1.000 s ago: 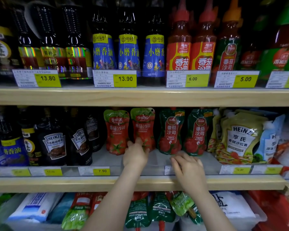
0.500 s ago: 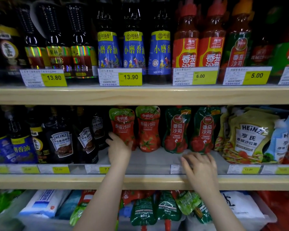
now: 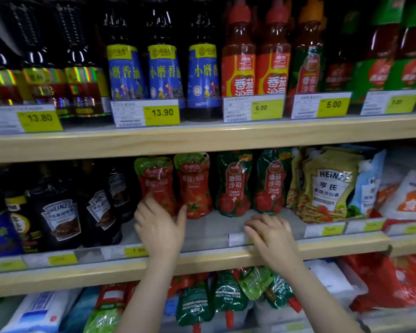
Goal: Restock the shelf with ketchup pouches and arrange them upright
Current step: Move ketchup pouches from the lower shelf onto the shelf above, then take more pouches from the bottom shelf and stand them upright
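I see four ketchup pouches standing upright in a row well back on the middle shelf (image 3: 226, 257): two red ketchup pouches (image 3: 194, 183) on the left and two green ketchup pouches (image 3: 234, 183) to their right, all apart from the shelf's front edge. My left hand (image 3: 160, 227) is reached in with fingers relaxed and spread, its fingertips against the lower part of the leftmost red pouch and its thumb beside the second; it grips nothing. My right hand (image 3: 271, 233) lies flat, fingers straight, on the bare shelf floor just behind the front edge, below the green pouches and holding nothing.

Left of the red pouches, dark Heinz sauce bottles (image 3: 58, 215) crowd that end of the shelf. To the right of the green ones, yellow Heinz dressing pouches (image 3: 327, 186) lean against each other. Price tags (image 3: 136, 251) run along the front edge. On the shelf above stand blue-labelled bottles (image 3: 165, 73) and red ketchup bottles (image 3: 239, 61). Below, more green pouches (image 3: 228, 294) lie tumbled.
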`<state>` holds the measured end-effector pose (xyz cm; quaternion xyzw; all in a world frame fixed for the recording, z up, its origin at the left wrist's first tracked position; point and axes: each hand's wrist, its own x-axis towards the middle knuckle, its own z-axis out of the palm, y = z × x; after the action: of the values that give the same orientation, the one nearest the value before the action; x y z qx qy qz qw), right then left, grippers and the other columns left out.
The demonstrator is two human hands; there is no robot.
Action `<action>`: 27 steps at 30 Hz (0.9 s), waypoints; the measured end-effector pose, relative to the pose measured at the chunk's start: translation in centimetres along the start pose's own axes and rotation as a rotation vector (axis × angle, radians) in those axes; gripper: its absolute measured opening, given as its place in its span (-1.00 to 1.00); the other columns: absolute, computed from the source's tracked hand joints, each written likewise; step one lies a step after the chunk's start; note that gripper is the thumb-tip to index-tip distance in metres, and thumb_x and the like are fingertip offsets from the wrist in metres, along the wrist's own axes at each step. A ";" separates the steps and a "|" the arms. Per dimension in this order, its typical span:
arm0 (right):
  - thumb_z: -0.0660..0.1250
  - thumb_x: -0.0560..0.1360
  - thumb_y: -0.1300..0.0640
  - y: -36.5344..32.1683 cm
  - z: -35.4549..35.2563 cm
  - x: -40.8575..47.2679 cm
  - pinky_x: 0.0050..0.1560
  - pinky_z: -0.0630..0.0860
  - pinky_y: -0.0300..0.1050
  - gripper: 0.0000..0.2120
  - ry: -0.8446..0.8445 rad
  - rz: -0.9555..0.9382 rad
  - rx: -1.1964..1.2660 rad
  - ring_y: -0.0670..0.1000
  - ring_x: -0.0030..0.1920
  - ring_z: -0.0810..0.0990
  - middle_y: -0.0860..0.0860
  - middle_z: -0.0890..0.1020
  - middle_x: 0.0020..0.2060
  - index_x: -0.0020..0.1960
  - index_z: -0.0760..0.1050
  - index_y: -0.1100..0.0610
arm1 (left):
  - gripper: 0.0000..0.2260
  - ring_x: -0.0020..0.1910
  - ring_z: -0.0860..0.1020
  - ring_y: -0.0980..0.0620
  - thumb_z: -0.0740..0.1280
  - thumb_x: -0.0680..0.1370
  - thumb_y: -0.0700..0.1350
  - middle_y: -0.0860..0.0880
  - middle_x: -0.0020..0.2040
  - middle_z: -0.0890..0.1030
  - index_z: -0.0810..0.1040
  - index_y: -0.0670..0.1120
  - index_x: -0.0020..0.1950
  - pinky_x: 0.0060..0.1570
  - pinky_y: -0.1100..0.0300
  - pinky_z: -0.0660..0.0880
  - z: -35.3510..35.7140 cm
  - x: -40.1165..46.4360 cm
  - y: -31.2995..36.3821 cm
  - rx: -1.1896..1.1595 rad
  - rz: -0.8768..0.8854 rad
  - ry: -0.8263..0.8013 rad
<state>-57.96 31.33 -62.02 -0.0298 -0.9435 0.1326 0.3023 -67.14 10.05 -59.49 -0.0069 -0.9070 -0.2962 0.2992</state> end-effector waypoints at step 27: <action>0.18 0.54 0.07 11.5 -3.2 -3.9 0.26 0.23 0.03 -0.64 0.058 -0.261 0.022 0.09 0.12 0.38 0.10 0.52 0.07 0.32 0.40 0.10 | -0.67 0.05 0.47 -0.20 0.18 0.53 0.03 -0.18 0.01 0.52 0.49 -0.04 0.24 0.25 -0.17 0.21 5.4 -11.7 7.2 0.226 0.561 -0.060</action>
<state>-53.23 42.57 -64.82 0.0929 -0.9287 0.1017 0.3445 -59.04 20.80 -65.54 -0.2326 -0.9053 -0.0988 0.3415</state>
